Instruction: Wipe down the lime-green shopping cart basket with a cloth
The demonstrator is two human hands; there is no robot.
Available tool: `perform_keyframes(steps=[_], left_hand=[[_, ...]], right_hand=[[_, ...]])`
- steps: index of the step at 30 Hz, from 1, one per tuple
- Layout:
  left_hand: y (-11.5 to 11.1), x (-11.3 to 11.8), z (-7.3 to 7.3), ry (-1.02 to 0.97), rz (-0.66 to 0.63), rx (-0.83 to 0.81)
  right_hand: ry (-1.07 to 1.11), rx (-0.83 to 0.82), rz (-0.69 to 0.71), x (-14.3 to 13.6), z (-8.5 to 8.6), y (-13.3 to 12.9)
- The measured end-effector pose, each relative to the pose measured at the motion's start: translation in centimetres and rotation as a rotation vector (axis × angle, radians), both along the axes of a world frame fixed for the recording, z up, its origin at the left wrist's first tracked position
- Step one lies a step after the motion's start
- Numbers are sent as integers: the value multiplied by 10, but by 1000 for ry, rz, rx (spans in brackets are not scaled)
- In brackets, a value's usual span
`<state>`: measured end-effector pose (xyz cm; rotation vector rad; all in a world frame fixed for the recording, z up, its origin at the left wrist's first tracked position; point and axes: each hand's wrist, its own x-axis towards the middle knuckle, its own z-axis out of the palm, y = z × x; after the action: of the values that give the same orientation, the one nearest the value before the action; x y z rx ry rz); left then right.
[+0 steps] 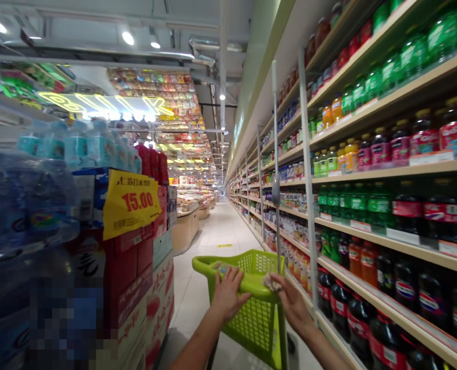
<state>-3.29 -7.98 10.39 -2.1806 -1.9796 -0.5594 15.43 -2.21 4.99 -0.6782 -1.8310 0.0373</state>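
Observation:
A green plastic shopping cart (251, 321) stands in front of me, angled toward the right. My left hand (229, 294) rests on its rim, fingers spread over the top edge. At the rim's right corner my right hand (290, 303) is closed around a crumpled whitish cloth or tissue (271, 282). A long thin grey pole (276, 154) rises from beside that hand, upright along the shelves; its lower end is hidden behind the cart and hand. Whether my right fingers also hold the pole cannot be made out.
Shelves of bottled drinks (367, 223) line the right side. Stacked water bottles and red boxes (135, 267) with a yellow price sign (131, 202) stand close at left. A tiled aisle (216, 226) runs ahead between the shelves and wooden display bins (185, 231).

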Motion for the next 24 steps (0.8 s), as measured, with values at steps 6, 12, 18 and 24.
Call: perform_keyframes(steps=[6,12,18,24], left_hand=[[-3,17,-10,56,14,7],[-6,3,-3,29,161,18],[-10,-1,-3,84,99,9],[-12,-23,-2,51,211,19]], right_hand=[[-147,117,-114,-12,12,-13],[83,164,-410,11,4,28],[-159,208,-302,-50,-8,1],[-73,98,-455,-1,1,17]])
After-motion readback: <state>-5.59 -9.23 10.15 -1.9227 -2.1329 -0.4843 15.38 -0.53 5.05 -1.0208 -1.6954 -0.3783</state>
